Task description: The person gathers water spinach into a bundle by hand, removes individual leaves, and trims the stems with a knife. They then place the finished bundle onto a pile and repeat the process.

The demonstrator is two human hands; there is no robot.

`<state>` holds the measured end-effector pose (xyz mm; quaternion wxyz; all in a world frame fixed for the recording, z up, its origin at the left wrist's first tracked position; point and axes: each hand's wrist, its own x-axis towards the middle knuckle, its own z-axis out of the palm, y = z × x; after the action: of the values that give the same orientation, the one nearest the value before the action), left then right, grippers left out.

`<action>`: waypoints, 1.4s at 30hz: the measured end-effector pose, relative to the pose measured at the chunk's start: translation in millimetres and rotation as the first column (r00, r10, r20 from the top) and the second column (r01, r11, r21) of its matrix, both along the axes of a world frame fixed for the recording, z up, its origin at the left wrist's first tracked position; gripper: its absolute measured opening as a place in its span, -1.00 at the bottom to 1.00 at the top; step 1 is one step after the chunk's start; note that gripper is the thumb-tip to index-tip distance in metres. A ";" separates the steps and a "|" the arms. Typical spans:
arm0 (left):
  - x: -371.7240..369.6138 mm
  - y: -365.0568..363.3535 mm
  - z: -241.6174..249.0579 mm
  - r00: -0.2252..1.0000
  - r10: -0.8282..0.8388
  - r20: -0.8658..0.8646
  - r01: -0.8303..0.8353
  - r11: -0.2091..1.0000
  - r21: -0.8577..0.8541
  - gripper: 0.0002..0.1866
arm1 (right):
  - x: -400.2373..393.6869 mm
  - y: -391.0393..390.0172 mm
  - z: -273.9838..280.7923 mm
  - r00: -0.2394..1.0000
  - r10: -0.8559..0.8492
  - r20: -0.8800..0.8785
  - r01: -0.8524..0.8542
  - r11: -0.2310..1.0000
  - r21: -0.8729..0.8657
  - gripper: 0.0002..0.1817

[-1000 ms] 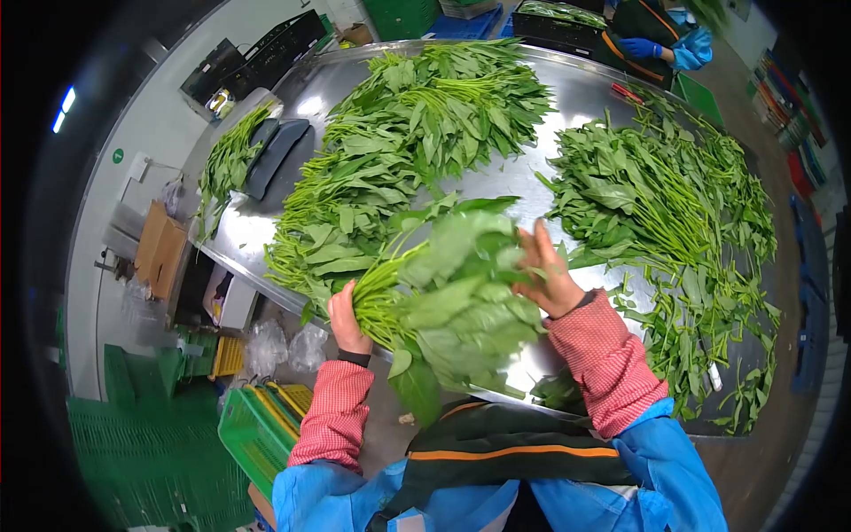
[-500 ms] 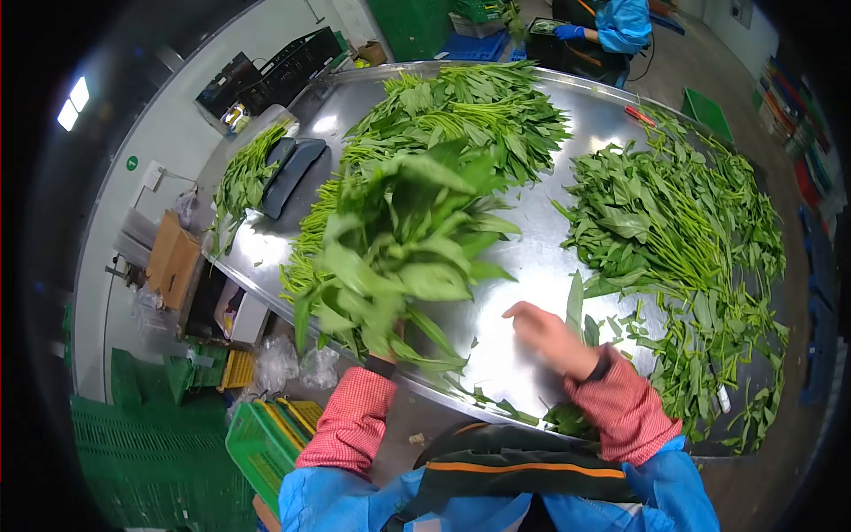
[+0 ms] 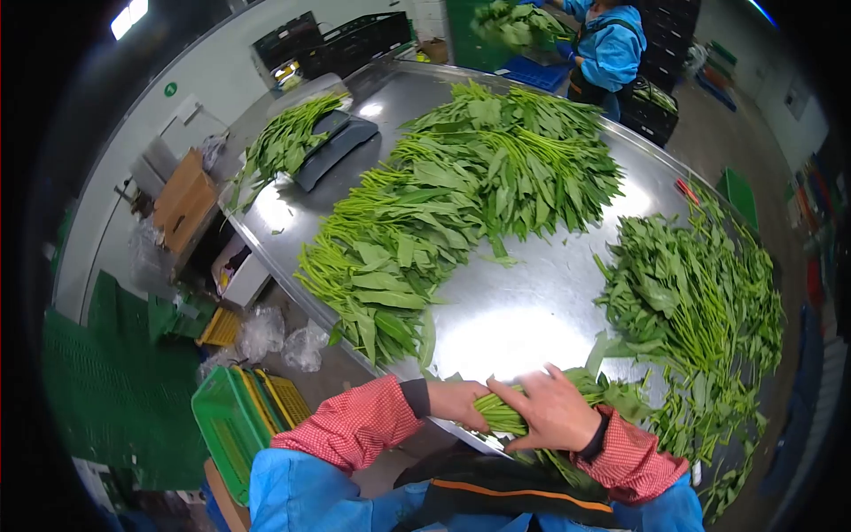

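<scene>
At the near edge of the metal table (image 3: 496,301), my left hand (image 3: 458,402) is closed around the stems of a green leafy bunch (image 3: 501,413). My right hand (image 3: 554,410) lies over the same bunch, its fingers bent across the stems, and the leaves stick out to the right beneath it. Ahead and to the left, a long row of leafy greens (image 3: 417,213) covers the table with stems pointing left. A large loose heap of greens (image 3: 683,293) lies on the right side, with scattered leaves and cut stems below it.
A smaller bunch (image 3: 288,142) rests by a dark tray-like scale (image 3: 337,151) at the far left. A red-handled tool (image 3: 686,191) lies at the right edge. Beyond the table stands a co-worker in blue (image 3: 612,49) with greens. Green crates (image 3: 232,426) stand at lower left.
The leafy bunch held up in my left hand has come down to the near table edge. My right hand, empty before, has moved onto it. The view has shifted, and the co-worker shows more fully.
</scene>
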<state>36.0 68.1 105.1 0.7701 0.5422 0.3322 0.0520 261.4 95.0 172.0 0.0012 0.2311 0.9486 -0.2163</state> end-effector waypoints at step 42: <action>18.3 -19.9 -76.6 0.831 0.557 -0.014 -0.521 0.768 -0.372 -0.82 | 61.8 79.8 -118.0 0.699 -0.636 -0.327 0.709 0.674 0.206 -0.61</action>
<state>54.3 48.2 28.5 0.8236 0.2702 0.4396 0.2353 323.2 174.8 54.0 -0.2246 0.5367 0.8102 -0.0712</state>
